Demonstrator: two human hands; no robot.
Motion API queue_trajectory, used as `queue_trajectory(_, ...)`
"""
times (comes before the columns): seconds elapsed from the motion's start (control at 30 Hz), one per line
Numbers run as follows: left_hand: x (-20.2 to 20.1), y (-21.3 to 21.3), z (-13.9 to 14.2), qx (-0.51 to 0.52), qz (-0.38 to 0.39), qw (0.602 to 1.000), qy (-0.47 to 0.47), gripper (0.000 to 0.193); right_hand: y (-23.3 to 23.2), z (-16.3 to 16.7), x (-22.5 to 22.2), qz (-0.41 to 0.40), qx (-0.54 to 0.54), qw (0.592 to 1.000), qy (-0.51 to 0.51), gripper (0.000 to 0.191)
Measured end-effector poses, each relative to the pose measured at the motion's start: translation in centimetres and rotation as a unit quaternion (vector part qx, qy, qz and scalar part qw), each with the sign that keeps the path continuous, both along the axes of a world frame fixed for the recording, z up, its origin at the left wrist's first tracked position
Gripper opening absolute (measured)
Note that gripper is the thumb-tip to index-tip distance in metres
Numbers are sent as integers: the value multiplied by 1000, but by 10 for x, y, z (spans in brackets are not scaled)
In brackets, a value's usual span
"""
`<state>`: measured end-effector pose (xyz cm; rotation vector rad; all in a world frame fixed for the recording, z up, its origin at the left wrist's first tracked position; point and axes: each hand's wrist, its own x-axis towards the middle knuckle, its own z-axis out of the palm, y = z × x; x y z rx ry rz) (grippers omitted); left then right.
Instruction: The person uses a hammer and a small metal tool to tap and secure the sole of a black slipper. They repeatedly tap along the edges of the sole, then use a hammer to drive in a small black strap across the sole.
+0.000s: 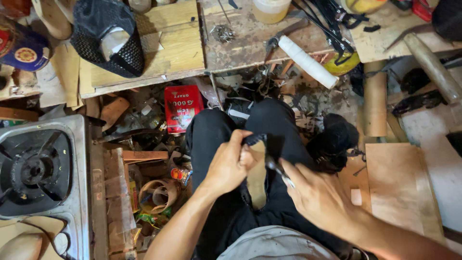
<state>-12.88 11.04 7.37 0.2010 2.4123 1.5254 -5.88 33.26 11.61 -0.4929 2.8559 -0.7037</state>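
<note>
I sit on the floor in black trousers, looking down at my lap. My left hand (230, 163) pinches a black strap (253, 140) and pulls it up over my knee. My right hand (320, 197) grips a small dark tool with a metal tip (279, 169), its point close to the strap just right of my left fingers. A tan shoe-sole piece (257, 180) lies between my legs beneath both hands.
A low wooden workbench (250, 43) ahead carries a black mesh shoe upper (108, 36), a white roll (308, 61), pliers and a jar. A gas stove (38, 168) sits left, a red packet (182, 108) and scraps on the floor, wooden boards (399, 188) right.
</note>
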Motion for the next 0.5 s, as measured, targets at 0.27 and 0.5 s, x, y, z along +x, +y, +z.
queue_trajectory(0.27,-43,-31,-65,235,-84,968,30,41,5,-25,-25,82,47,995,-13,54)
queue_trajectory(0.5,-61,19,-108,493,34,845,-204,49,22,-2,-197,-24,182,904,387,48)
